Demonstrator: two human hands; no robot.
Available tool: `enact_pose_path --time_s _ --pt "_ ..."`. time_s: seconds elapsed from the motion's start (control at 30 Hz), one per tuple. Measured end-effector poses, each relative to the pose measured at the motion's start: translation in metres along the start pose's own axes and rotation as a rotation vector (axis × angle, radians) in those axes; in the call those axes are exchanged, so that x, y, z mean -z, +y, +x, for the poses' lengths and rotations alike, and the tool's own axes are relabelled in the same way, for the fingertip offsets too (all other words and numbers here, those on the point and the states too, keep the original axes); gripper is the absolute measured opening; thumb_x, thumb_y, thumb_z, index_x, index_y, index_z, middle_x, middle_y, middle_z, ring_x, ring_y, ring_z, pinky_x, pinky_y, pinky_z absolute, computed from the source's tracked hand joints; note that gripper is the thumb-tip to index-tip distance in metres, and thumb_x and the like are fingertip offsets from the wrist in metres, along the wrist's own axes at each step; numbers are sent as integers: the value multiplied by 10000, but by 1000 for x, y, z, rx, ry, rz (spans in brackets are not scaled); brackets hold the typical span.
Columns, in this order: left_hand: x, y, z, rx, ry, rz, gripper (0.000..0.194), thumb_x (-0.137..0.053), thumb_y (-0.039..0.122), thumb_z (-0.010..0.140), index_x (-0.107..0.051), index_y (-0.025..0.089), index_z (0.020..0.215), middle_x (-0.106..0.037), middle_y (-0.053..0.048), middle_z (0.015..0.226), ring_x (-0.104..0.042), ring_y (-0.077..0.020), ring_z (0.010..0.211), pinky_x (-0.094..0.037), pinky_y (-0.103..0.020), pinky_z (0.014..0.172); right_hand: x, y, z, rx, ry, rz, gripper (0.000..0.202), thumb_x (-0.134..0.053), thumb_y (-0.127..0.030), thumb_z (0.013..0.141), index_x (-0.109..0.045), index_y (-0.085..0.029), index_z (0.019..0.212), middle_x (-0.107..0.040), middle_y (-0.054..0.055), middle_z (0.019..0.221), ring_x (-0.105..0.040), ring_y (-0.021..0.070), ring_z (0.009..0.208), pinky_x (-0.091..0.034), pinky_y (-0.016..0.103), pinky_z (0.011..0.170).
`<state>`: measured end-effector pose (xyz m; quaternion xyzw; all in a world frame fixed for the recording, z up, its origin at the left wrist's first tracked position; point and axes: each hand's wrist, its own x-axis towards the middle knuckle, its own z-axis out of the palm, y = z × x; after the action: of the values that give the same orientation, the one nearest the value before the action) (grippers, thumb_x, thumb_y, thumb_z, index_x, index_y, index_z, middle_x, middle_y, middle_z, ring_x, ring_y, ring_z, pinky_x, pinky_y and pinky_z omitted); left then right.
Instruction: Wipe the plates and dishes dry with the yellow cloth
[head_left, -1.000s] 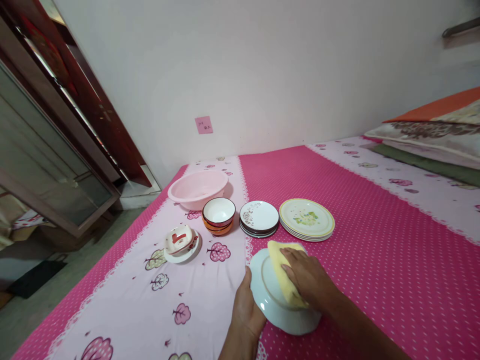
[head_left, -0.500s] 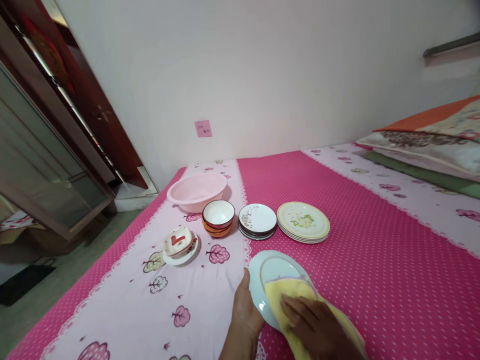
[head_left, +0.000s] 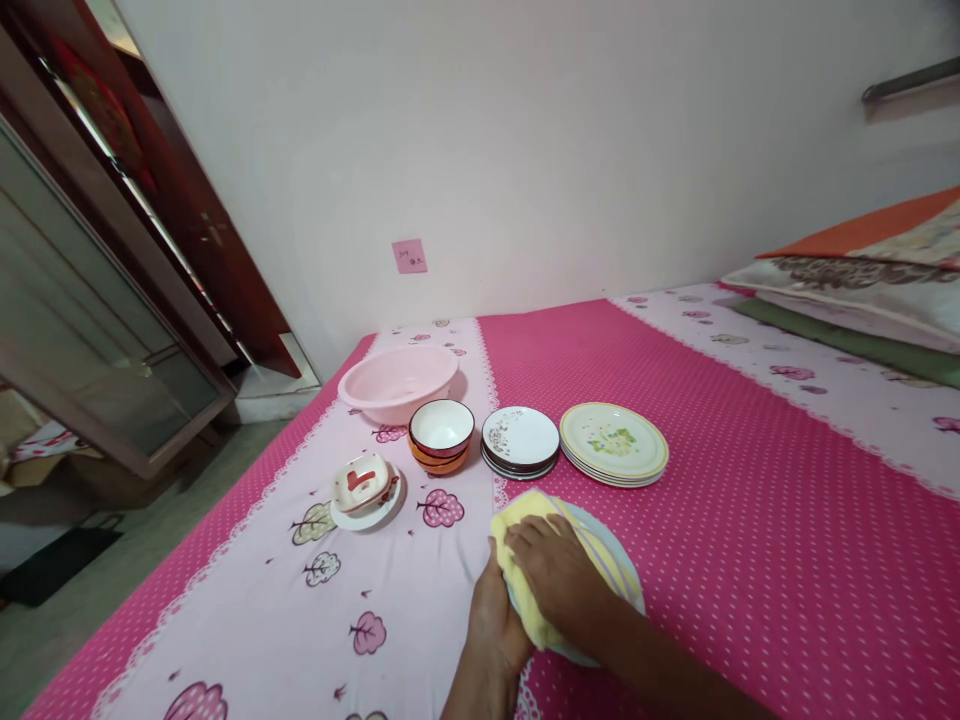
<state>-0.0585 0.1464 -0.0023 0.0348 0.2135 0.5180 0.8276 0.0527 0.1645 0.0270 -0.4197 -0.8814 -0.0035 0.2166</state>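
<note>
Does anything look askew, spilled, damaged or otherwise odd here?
No spill or damage shows. The squarish dish sits off-centre over the round white plate, a bit askew. The patterned spread beneath them also looks like bedding, an unusual surface for dishes.

The pink cloth-covered bed (head_left: 750,480) bears a pink plastic basin (head_left: 397,385) near its far-left corner, round orange bowls (head_left: 441,464), brown-rimmed plates (head_left: 520,438), yellow-rimmed plates (head_left: 615,442), a white saucer (head_left: 367,518), fabric cushions (head_left: 862,275).
</note>
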Motion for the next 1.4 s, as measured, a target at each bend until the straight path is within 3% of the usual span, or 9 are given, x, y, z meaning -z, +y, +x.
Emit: enact_pose_path --time_s 0.13,0.23,0.5,0.67,0.8,0.9,1.1,1.23,1.4 --pt "-3 -3 1 7 45 -44 633 -377 585 1018 -646 113 1342 -723 -185 1284 -640 -334 1255 -445 -478 1110 10 23 29 -136 -62 28 265 -469 -132 986 -726 -190 1014 -770 91 1060 -679 268 1053 -473 403 916" --pt "-5 -3 2 8 37 -62 654 -352 575 1022 -585 118 1427 -690 -196 1354 -600 -354 1315 -395 -507 1153 13 44 33 -205 -92 55 274 -474 -197 1002 -739 -183 1069 -776 118 1077 -697 268 1018 -497 376 857" --pt "2 -2 4 58 10 -30 720 -302 592 1024 -567 68 1441 -661 -221 1394 -564 -380 1354 -346 -536 1188 12 85 -24 -241 -24 93 405 -406 -265 1018 -670 -169 1309 -717 148 1297 -661 280 1194 -513 417 994" --pt "6 -5 6 46 -17 -20 754 -310 633 1009 -595 64 1413 -677 -230 1364 -568 -393 1346 -346 -548 1186 7 74 -77 -199 87 45 412 -377 -277 1028 -648 -186 1325 -708 131 1323 -660 283 1206 -530 438 967" --pt "3 -5 5 52 -38 -7 742 -328 626 1009 -604 58 1400 -695 -236 1330 -584 -401 1325 -349 -562 1179 5 51 -112 -15 340 -108 379 -465 -239 1005 -610 -181 1351 -735 97 1267 -685 243 1123 -522 381 928" --pt "0 -4 3 41 -57 -1 766 -359 671 984 -608 75 1397 -702 -229 1320 -589 -412 1315 -347 -576 1174 9 35 -121 166 330 -148 412 -521 -196 960 -613 -177 1360 -737 75 1260 -665 228 1136 -485 358 985" --pt "-4 0 0 106 -134 -14 882 -424 789 898 -639 59 1344 -722 -258 1246 -612 -443 1266 -397 -592 1121 16 6 -92 277 161 -54 534 -564 -138 903 -579 -229 1428 -730 33 1296 -628 235 1174 -433 369 1040" --pt "-6 3 -6 134 -88 -45 839 -520 785 861 -706 30 1177 -739 -265 1160 -654 -436 1194 -445 -571 1083 16 -13 -45 73 -97 89 430 -582 -162 891 -653 -210 1313 -707 82 1326 -594 288 1213 -374 443 1101" --pt "-3 1 -2 3 -67 -71 759 -541 759 874 -716 110 1227 -742 -214 1221 -614 -414 1278 -389 -572 1137 18 -8 15 -51 -166 116 271 -541 -128 905 -711 -184 1109 -735 96 1172 -606 278 1141 -368 452 1089"
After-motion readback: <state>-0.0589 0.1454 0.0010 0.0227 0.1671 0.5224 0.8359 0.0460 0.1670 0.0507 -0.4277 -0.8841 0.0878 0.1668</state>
